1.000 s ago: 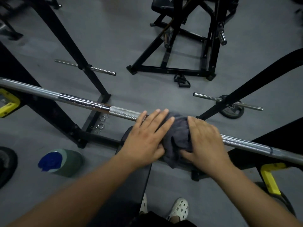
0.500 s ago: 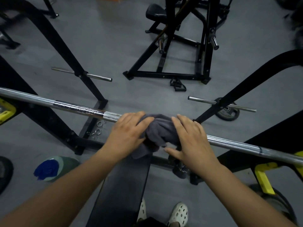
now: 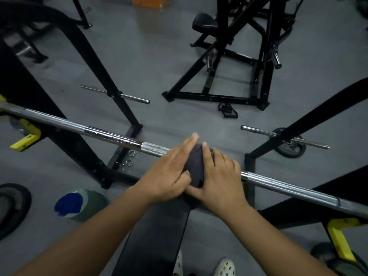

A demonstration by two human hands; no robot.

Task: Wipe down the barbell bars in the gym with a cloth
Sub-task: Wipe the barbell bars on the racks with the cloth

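The barbell bar (image 3: 111,134) runs long across the middle of the frame, from the left edge down to the lower right. The dark grey cloth (image 3: 196,168) sits on it near the centre. The two hands are now pushed closer together than half a second ago, so less cloth shows between them. The left hand (image 3: 169,174) lies flat with its fingers straight out, pressing on the cloth. The right hand (image 3: 221,176) curls partly over the cloth and bar. A black bench pad (image 3: 155,232) lies below them.
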